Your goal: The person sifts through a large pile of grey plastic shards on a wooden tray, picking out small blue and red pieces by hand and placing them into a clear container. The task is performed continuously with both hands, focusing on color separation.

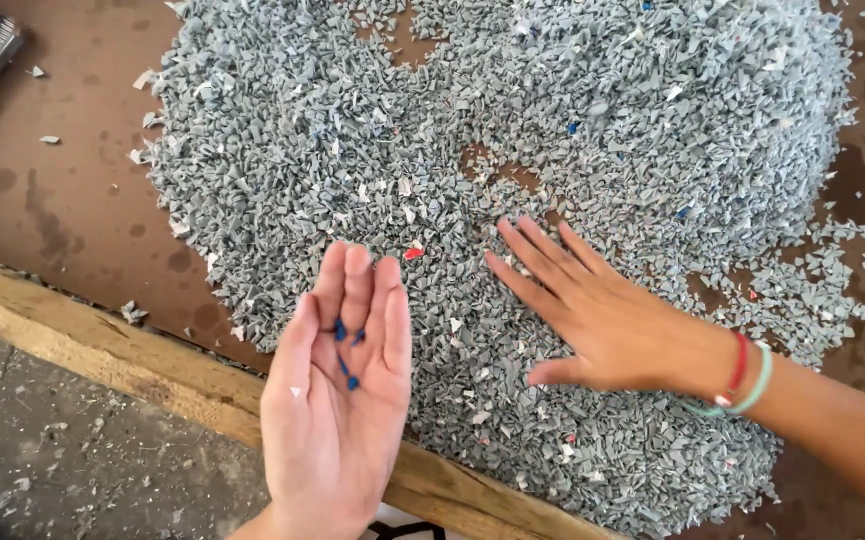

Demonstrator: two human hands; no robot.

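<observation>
The left hand (337,400) lies palm up and open, cupping 3 small blue plastic chips (344,345). The right hand (592,310) presses flat, fingers spread, on the heap of grey plastic flakes (552,130) covering the brown desk (62,200), near a red chip (413,253).

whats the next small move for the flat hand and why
Probably slide the right hand left to pinch the red chip lying on the grey flakes near its fingertips; the left hand is cupped, already holding blue chips.
</observation>
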